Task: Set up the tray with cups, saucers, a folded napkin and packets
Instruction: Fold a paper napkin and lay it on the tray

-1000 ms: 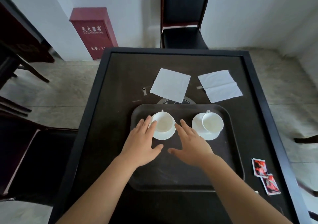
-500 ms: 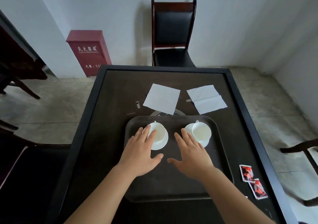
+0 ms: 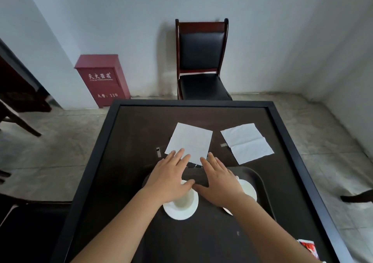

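Note:
A dark tray [image 3: 260, 182] lies on the black table, holding two white cups on saucers: one [image 3: 181, 206] under my left wrist, the other [image 3: 249, 190] mostly hidden by my right hand. Beyond the tray a flat white napkin [image 3: 191, 139] lies on the table, with a second, creased napkin [image 3: 247, 141] to its right. My left hand [image 3: 169, 175] stretches forward with straight fingers, its fingertips over the near edge of the flat napkin. My right hand [image 3: 219, 180] is also flat, fingertips at that napkin's near right corner. Red packets [image 3: 308, 247] lie at the table's near right.
A black-seated wooden chair [image 3: 201, 60] stands beyond the table's far edge. A red fire-equipment box [image 3: 103, 78] sits on the floor at the back left. Dark furniture is at the far left, and another chair's leg [image 3: 357, 198] shows at right.
Both hands have moved forward from the tray's middle, past the cups, to the near edge of the flat napkin. The camera has tilted upward.

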### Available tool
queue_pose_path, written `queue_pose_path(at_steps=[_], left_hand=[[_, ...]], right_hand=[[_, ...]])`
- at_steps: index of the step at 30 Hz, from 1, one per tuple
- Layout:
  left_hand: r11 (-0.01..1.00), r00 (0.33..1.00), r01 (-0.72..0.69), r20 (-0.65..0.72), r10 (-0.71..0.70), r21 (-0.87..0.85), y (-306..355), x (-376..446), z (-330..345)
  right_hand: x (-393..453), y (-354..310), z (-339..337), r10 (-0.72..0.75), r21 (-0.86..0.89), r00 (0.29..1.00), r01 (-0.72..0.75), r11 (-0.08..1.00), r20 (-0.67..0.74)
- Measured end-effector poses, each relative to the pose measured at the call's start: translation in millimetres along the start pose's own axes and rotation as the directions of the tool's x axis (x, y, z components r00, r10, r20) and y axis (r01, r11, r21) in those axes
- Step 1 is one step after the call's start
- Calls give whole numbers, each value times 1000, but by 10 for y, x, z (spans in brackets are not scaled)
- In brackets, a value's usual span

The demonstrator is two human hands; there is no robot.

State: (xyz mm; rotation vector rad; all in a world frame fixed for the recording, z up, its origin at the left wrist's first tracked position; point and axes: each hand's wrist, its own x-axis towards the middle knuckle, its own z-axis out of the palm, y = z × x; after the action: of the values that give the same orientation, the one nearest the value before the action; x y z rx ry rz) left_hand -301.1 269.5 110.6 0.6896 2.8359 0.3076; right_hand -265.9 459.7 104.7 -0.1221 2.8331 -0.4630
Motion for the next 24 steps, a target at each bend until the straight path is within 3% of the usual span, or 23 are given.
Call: queue_pose_path(at_steps=[13,18,22,24], left_hand=[[998,994,24,105,-18,-54,-882,1458,451],[997,998,-41,44,44,-67,-1234,1835,761],[989,989,-140,37,142,-53,-1380,2011,975],[988,988,-152,0,152,-7,-1434,2017,1075]], right_hand=[[1755,483,339,67,-57,997,-64,996,43],[2068,773,503,-78,-150,993,64,987,-92],[2216,1025,620,-244,-240,970,234,942,-12],[2229,1102,690,-290,-215,956,275,937,-45]])
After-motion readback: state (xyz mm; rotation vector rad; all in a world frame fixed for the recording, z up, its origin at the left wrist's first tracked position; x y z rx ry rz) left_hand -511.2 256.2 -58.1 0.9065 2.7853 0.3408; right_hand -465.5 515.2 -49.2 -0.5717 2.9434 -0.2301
